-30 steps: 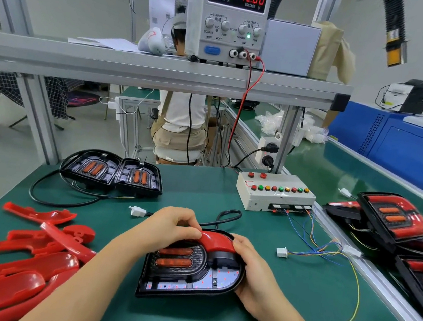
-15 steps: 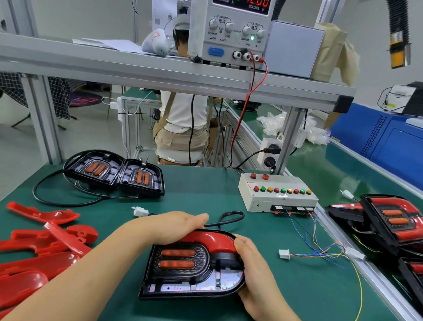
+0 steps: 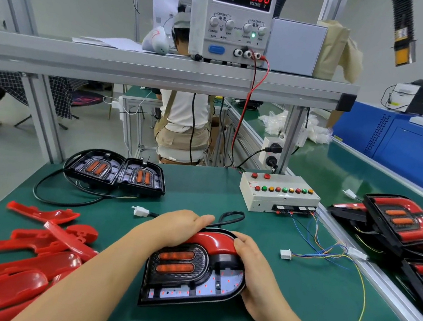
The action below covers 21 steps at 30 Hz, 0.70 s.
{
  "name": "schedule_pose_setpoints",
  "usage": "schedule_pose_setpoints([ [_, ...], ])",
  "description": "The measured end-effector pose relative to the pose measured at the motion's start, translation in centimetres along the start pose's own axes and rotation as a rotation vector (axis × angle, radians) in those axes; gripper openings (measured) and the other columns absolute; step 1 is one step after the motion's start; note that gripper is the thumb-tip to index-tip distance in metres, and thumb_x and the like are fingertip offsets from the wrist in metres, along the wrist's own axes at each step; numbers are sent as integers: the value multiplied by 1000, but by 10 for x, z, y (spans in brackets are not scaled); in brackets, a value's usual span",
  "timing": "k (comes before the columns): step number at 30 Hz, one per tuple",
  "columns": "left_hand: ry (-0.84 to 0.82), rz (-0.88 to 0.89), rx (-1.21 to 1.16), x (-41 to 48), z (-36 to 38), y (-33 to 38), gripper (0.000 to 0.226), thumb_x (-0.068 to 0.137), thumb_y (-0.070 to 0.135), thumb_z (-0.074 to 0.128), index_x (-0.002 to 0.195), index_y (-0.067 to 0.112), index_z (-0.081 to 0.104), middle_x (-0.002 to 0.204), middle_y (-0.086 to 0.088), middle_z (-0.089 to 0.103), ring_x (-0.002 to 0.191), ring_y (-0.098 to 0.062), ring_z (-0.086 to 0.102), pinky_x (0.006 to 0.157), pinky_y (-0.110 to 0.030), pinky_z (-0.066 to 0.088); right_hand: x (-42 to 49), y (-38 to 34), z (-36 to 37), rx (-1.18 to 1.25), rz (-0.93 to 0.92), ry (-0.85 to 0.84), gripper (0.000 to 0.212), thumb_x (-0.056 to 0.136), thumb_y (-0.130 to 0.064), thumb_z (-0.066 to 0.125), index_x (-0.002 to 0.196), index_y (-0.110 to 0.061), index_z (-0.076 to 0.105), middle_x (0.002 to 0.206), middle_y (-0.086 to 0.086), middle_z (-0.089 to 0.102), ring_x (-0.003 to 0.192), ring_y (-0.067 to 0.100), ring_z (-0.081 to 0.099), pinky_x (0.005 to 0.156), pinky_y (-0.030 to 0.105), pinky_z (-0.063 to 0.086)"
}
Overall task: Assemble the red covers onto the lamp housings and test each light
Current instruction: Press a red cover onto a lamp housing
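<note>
Lamp housing [image 3: 190, 287] lies flat on the green mat [image 3: 280, 313] right in front of the person, lens side up, probably so that downward pressure goes straight into the bench. A red cover [image 3: 211, 242] sits along its far, curved edge. The left hand [image 3: 179, 225] lies over the cover's left end with its fingers bent over the far rim, seemingly pressing it home. The right hand [image 3: 253, 273] wraps the housing's right edge, thumb on the cover's other end, which steadies the part against that push. The step looks like seating the cover, with testing not yet begun. The housing's white plug [image 3: 141, 211] lies loose on the mat behind the left hand, well apart from the test box lead [image 3: 285, 253] on the right. The power supply [image 3: 232, 17] on the shelf reads zero current at twelve volts. The test box [image 3: 278, 191] stands within easy reach beyond the right hand. Spare red covers [image 3: 22, 257] are heaped at the left and two bare housings [image 3: 114, 173] wait behind them. Finished lamps [image 3: 403, 222] lie on the belt to the right.
</note>
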<state>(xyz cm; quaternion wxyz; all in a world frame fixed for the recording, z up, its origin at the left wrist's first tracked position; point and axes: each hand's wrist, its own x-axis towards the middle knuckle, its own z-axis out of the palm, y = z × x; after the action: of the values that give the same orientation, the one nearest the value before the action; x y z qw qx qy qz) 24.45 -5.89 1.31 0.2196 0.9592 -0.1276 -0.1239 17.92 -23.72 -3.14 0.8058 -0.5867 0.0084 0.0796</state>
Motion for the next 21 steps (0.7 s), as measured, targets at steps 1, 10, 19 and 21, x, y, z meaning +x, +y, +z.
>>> schedule_pose_setpoints([
  [1,15,1,14,0,1,0,65,98,58,22,99,10,65,112,-11,64,101,-25,57,84,-32,37,0,0,0,3,-5,-2,20,98,-17,48,110,-14,63,103,7,74,88,18,71,69,25,55],
  [10,139,41,160,-2,9,0,61,98,58,13,71,19,51,78,0,54,81,-22,52,74,-34,35,-1,-2,0,-5,-4,12,19,98,-15,48,110,-11,63,99,9,75,84,18,71,65,23,55],
  [19,202,90,337,-3,10,3,52,102,45,12,112,17,55,81,-1,50,83,-24,48,70,-33,34,-2,-3,-7,-31,71,-96,48,76,-35,69,116,-9,65,111,15,71,104,32,67,95,46,52],
  [21,237,100,275,-5,9,2,41,103,40,15,124,24,46,89,-5,55,91,-28,53,70,-34,36,0,-4,-7,-32,63,-88,52,71,-34,71,115,-7,66,109,16,72,99,31,69,90,43,54],
])
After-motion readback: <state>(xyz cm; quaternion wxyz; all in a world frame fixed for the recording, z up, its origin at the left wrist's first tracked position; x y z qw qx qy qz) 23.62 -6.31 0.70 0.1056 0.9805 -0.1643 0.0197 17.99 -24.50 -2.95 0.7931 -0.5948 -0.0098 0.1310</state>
